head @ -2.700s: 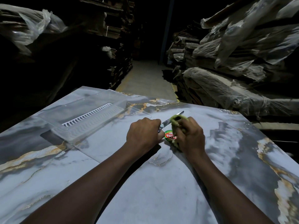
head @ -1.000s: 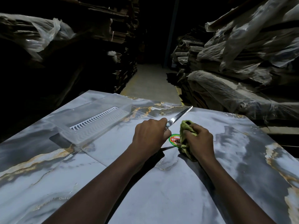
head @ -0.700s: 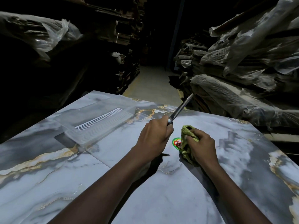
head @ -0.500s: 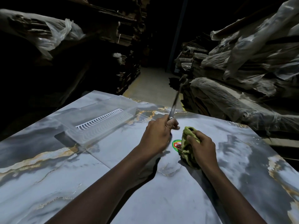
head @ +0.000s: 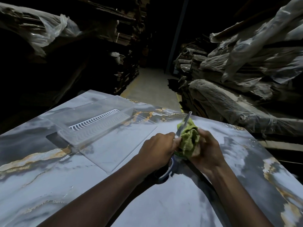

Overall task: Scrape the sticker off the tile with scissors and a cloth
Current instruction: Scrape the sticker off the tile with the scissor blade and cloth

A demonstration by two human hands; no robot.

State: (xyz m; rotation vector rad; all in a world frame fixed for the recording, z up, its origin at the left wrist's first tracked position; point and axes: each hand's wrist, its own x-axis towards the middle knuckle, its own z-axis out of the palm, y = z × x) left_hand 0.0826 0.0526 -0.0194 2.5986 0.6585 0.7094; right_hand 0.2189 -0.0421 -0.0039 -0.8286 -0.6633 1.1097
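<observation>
Now lifts scissors [head: 184,124] off the tile [head: 164,202] in curled left grip [head: 157,148], wiping the blade on cloth [head: 190,138] bunched in right grip [head: 208,149], hiding the sticker near the far edge; pauses scraping.

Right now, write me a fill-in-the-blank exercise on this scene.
1. The left hand grips steel-bladed scissors whose handle loop is ___.
2. The right hand holds a crumpled ___ cloth at the scissor blade.
3. The clear plastic tray with a white slotted insert lies to the ___ of both hands.

Missing words: blue; green; left.
</observation>
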